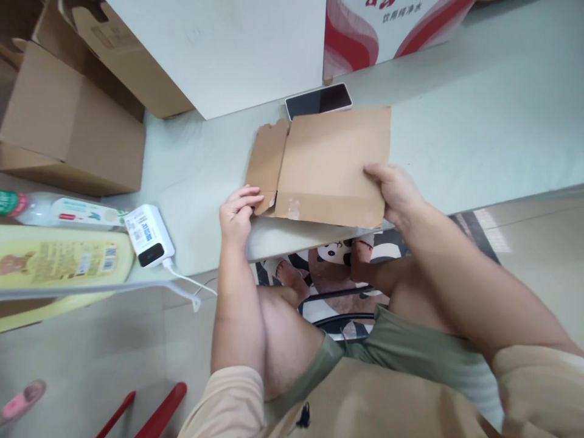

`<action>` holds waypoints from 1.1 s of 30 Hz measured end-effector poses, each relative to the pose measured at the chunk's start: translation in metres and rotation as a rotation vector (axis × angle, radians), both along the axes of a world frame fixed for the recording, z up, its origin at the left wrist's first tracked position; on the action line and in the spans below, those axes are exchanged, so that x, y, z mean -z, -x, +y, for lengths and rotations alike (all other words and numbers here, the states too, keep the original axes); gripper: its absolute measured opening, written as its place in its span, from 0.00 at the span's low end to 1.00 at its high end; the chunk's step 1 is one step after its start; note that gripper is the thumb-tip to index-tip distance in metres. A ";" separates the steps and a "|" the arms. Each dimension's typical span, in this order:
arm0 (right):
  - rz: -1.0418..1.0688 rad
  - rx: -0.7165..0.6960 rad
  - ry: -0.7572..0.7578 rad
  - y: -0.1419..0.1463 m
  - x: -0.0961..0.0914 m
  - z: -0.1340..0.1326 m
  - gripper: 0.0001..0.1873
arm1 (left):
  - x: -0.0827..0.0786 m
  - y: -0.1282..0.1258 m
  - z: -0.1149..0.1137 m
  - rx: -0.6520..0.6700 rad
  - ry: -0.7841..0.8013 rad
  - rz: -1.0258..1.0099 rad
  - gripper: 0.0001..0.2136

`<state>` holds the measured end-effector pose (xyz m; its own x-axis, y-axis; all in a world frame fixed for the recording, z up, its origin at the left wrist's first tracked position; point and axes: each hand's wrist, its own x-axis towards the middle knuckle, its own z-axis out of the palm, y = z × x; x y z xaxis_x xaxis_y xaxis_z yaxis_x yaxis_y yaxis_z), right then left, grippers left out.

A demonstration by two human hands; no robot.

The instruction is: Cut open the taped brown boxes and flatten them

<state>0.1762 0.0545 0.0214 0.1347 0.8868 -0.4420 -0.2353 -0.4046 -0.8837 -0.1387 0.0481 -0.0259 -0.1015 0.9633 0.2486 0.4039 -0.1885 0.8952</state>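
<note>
A flattened brown cardboard box (328, 161) lies on the pale table (456, 140), near its front edge. My left hand (237, 213) curls its fingers round the bent side flap at the box's lower left corner. My right hand (396, 194) pinches the box's right edge, thumb on top. Both hands grip the cardboard.
A phone (319, 100) lies face up just behind the box. A white power bank (148, 236) with a cable sits to the left, beside a bottle (59, 210) and a yellow package (59, 261). Open cardboard boxes (68, 128) stand at the far left; a white board (219, 48) and a red-and-white carton (378, 27) stand behind.
</note>
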 end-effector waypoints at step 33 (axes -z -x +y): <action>-0.345 0.690 -0.298 -0.146 -0.044 -0.050 0.13 | -0.034 -0.045 0.010 -0.428 0.207 -0.661 0.03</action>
<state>0.3220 0.0046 0.0653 0.7767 0.6289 -0.0352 -0.0408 -0.0054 -0.9992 -0.0941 0.0582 0.0080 -0.5349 0.8275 -0.1709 -0.2207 0.0584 0.9736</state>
